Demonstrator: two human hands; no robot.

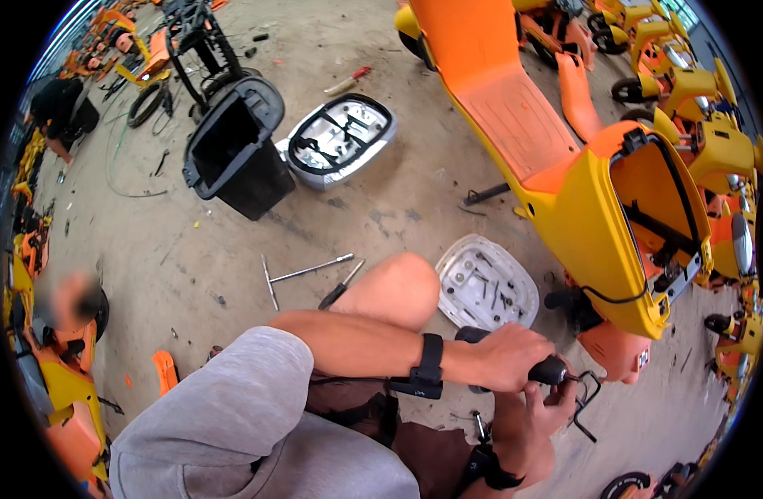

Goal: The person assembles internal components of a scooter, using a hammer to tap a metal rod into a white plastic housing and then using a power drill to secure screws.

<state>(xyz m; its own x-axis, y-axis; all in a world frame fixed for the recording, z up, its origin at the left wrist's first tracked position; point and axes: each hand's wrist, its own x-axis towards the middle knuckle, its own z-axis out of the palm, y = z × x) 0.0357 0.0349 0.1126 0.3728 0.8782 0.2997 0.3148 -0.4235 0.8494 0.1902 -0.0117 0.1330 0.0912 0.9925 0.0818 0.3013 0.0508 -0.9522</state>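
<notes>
My left hand (508, 356) is wrapped around a black power drill (550, 371), its arm reaching across from the left over my bent knee. The chuck points right. Close to the drill's tip, the fingers of my right hand (548, 409) are pinched together against a bent black metal bracket (588, 407). The exact contact between bit and bracket is hidden by the fingers. Just beyond my hands, a white plastic tray (527, 314) on the floor holds several screws and small metal parts. A yellow and orange scooter body (556, 195) stands ahead to the right.
A T-handle wrench (308, 270) and a screwdriver (342, 287) lie left of my knee. Farther off are a black open bin (269, 179), a silver-rimmed shell (332, 176) and a red-handled tool (348, 81). A person (59, 108) bends at far left. Yellow scooters (710, 145) line the right.
</notes>
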